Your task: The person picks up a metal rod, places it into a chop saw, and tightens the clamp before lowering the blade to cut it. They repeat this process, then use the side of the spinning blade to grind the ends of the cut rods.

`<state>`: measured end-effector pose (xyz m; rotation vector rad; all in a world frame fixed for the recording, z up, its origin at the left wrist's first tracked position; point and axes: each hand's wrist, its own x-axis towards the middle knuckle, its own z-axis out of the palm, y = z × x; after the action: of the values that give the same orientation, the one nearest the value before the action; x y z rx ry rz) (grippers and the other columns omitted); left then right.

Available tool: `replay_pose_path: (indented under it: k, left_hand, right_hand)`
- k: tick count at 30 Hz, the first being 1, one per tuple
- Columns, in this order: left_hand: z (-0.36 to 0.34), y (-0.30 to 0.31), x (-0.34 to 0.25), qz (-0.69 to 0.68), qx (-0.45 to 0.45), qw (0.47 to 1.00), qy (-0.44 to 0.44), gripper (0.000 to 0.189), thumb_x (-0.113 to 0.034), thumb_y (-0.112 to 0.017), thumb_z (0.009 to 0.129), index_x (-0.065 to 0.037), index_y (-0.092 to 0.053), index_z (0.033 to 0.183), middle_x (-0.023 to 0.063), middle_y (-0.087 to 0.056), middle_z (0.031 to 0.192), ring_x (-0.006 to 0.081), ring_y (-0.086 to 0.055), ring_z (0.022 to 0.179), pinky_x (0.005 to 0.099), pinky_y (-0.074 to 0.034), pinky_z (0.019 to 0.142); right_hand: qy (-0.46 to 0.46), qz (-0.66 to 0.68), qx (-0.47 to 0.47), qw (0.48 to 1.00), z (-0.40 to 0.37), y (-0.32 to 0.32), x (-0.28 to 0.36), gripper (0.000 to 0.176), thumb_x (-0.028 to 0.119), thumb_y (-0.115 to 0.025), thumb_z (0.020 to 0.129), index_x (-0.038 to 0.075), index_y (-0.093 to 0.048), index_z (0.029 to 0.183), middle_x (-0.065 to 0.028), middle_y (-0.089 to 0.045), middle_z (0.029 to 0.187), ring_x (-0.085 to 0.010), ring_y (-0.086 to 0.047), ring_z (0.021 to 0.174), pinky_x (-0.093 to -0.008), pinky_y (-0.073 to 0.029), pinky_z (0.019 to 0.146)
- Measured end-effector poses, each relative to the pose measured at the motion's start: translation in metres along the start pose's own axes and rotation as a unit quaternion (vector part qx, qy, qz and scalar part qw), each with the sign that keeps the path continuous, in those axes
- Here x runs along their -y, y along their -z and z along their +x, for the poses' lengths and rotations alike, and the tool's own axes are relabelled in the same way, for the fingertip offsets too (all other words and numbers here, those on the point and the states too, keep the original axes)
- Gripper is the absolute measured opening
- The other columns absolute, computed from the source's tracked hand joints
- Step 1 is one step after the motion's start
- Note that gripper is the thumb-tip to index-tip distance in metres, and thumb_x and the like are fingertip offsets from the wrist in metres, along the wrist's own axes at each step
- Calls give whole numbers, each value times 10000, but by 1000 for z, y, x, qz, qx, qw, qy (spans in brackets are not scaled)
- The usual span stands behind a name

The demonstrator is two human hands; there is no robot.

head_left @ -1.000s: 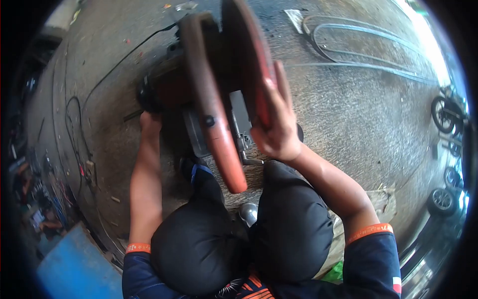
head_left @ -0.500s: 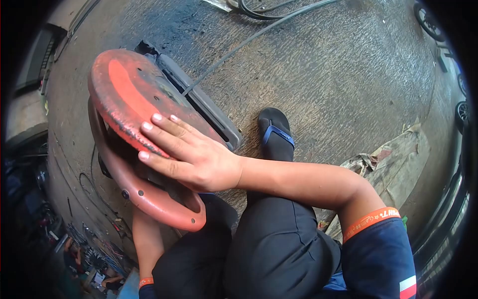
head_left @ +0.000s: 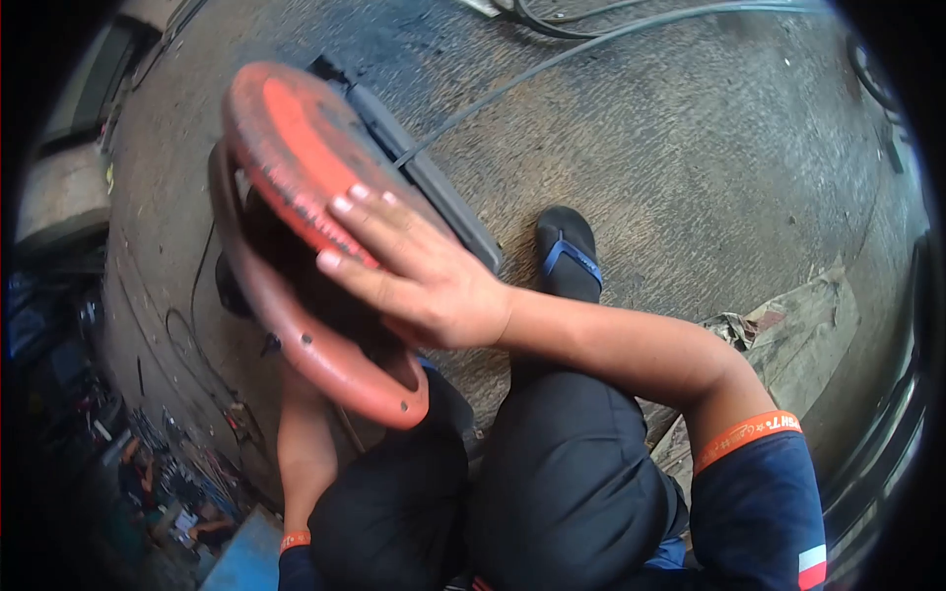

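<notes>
A worn red hose reel (head_left: 301,133) with a round side plate stands tilted in front of my knees. My right hand (head_left: 434,281) lies on its near rim with the fingers stretched out. Around the near side of the reel curves a red metal bracket (head_left: 340,369) with bolts in it. My left forearm (head_left: 305,448) reaches up behind this bracket, which hides the left hand and its fingers. From the dark slotted guard (head_left: 434,192) on the reel's far side, a grey hose (head_left: 552,67) runs out across the floor.
Wet-looking concrete floor (head_left: 690,197) spreads ahead, with loops of hose at the top. My sandalled foot (head_left: 569,251) is right of the reel. A dirty cloth sheet (head_left: 803,345) lies at the right. Another person (head_left: 138,478) and scattered tools are at the lower left.
The reel and my right hand appear shifted right and upward in view, along with the floor and my foot, so the camera has turned. The right hand stays on the rim.
</notes>
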<state>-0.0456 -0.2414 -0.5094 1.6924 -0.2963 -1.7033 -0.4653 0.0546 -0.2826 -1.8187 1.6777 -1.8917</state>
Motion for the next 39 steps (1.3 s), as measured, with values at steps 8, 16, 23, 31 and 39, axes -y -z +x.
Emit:
replay_pose_path:
  k: [8, 16, 23, 31, 39]
  left_hand:
    - [-63, 85, 16, -200, -104, 973, -58, 395, -251, -385, 1019, 78, -435, 1233, 193, -542, 1216, 317, -571, 1108, 360, -585, 884]
    - [-66, 116, 46, -236, -227, 944, -41, 393, -289, -426, 1005, 39, -463, 1219, 189, -577, 1120, 277, -635, 948, 314, -625, 741]
    - [-132, 134, 34, 253, -248, 933, -67, 314, -270, -575, 929, 42, -608, 942, 142, -652, 761, 237, -654, 616, 313, -548, 537]
    - [-247, 34, -137, 682, 19, 595, -424, 296, -271, -634, 855, 24, -624, 837, 220, -641, 729, 370, -651, 735, 451, -493, 677]
    - [-366, -110, -27, 883, 217, 200, -365, 233, -247, -641, 794, -93, -700, 959, 157, -684, 960, 339, -652, 933, 448, -531, 782]
  right_hand:
    - [9, -61, 2, 998, -2, -12, 1, 705, -75, -576, 638, -2, -477, 1332, -363, -323, 1399, -495, -414, 1261, -455, -429, 1001]
    - [37, -166, 55, 984, 6, -13, 14, 767, -64, -531, 696, -27, -288, 1423, -352, -239, 1441, -515, -299, 1325, -507, -346, 1063]
    - [-12, -143, 270, 952, 25, 19, 22, 931, -16, -563, 752, 22, 17, 1479, -374, 42, 1480, -526, -75, 1388, -517, -263, 1107]
    - [-180, -166, 507, 826, 53, 34, 37, 1128, 63, -590, 830, 51, 429, 1313, -338, 324, 1425, -441, 123, 1407, -367, -149, 1152]
    - [-165, -194, 398, 882, 24, 14, 12, 1447, 64, -812, 581, 180, 401, 1360, -339, 98, 1456, -447, -95, 1398, -381, -250, 1135]
